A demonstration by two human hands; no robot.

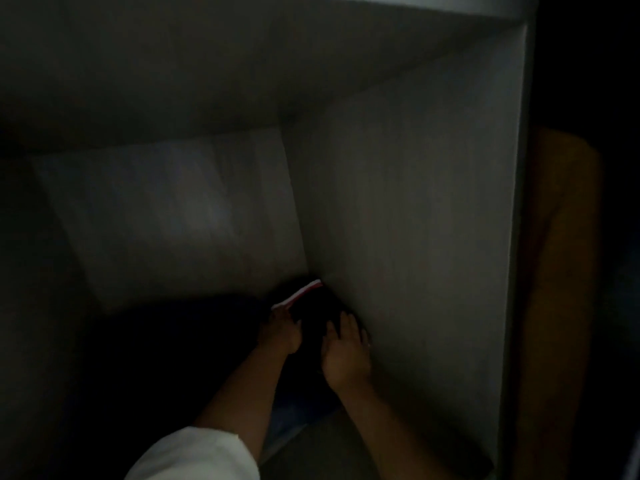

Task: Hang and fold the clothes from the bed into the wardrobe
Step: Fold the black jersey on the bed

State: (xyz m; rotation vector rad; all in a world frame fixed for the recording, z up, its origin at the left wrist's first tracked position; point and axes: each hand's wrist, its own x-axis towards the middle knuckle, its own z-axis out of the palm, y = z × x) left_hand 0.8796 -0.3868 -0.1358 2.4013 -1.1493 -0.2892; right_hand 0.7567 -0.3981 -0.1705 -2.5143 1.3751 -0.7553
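Both my hands reach deep into a dim wardrobe compartment. A dark folded garment (313, 317) with a red-and-white striped edge (298, 295) lies in the back right corner, against the side panel. My left hand (281, 332) touches its left side, fingers bent over the edge near the stripe. My right hand (346, 348) rests flat on top of it, fingers spread, next to the panel. The gloom hides most of the garment.
The pale wardrobe side panel (415, 220) rises on the right, the back wall (180, 216) is ahead and a shelf (207, 64) runs overhead. More dark fabric (194, 341) lies to the left on the same shelf. A brownish door (557, 271) stands beyond the panel.
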